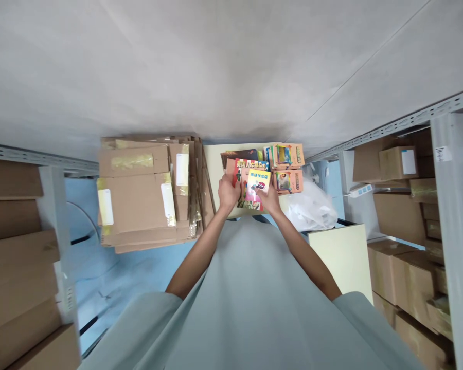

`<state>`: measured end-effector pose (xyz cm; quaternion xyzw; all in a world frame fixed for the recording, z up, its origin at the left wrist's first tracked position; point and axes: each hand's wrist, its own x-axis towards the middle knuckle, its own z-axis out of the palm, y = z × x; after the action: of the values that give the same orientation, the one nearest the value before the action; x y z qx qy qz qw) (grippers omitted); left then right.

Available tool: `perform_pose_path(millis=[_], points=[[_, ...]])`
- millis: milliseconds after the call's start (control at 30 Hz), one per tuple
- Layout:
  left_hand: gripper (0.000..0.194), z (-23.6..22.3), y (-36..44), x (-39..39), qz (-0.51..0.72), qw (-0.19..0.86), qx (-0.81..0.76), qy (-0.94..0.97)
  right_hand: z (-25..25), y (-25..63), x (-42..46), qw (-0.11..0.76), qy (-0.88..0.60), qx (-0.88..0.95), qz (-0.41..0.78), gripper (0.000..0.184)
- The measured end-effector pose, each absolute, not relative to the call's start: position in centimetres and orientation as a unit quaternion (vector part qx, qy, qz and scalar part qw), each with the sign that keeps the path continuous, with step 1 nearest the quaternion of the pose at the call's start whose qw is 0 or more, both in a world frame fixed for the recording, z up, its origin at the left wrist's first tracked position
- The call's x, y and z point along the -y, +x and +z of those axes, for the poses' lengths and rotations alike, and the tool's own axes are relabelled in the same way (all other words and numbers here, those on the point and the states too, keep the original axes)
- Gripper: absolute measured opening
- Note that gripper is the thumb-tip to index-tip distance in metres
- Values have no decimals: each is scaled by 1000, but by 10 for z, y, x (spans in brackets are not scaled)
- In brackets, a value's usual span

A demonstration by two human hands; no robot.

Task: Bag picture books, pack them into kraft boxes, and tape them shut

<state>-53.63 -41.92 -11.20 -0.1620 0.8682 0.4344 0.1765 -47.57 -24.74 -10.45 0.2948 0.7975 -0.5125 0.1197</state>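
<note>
My left hand point(229, 192) is closed on the left edge of a red-covered book point(239, 167) with Chinese lettering across its top. In front of that cover, my right hand point(269, 198) pinches a smaller yellow-and-pink booklet point(258, 184) by its lower right corner, thumb on the front. The booklet hides part of the red cover. Just right of my right hand lie stacks of orange-covered books point(288, 181) with pictures on them. Behind the red book rests a dark-covered book point(239, 153) on the pale table point(215, 156).
Flattened cardboard boxes point(137, 200) form a tall pile at the table's left. A white plastic bag point(312, 205) sits on the right, near a pale panel point(341, 254). Shelves with cardboard boxes point(412, 267) flank both sides, and a wall point(231, 67) stands ahead.
</note>
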Motion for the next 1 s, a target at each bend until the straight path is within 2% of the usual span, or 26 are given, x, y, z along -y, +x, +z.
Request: perform_pose_path(millis=[100, 200, 267, 433, 533, 600, 667, 800, 833, 1000], points=[[41, -112, -546, 427, 498, 235, -803, -229, -105, -478, 250, 124, 297, -813, -485, 31], [56, -108, -553, 436, 596, 274, -722, -220, -101, -479, 246, 121, 289, -765, -562, 37], [64, -106, -554, 440, 620, 266, -706, -216, -96, -476, 239, 114, 288, -710, -632, 44], [60, -103, -548, 432, 519, 242, -789, -222, -60, -451, 193, 45, 316, -640, -698, 65], [89, -100, -541, 416, 456, 201, -848, -181, -33, -438, 157, 1, 323, -642, -696, 70], [99, -98, -538, 408, 440, 174, -865, -165, -20, -433, 140, -19, 324, -651, -686, 68], [92, -98, -538, 407, 446, 174, -863, -163, -12, -431, 130, -30, 325, -658, -678, 66], [48, -107, -546, 436, 502, 215, -817, -188, -8, -433, 127, -36, 321, -666, -673, 65], [43, -110, -548, 449, 531, 213, -794, -206, -9, -435, 128, -35, 319, -669, -670, 65], [48, -118, -548, 525, 693, 153, -657, -255, -8, -442, 137, -7, 302, -698, -649, 67]])
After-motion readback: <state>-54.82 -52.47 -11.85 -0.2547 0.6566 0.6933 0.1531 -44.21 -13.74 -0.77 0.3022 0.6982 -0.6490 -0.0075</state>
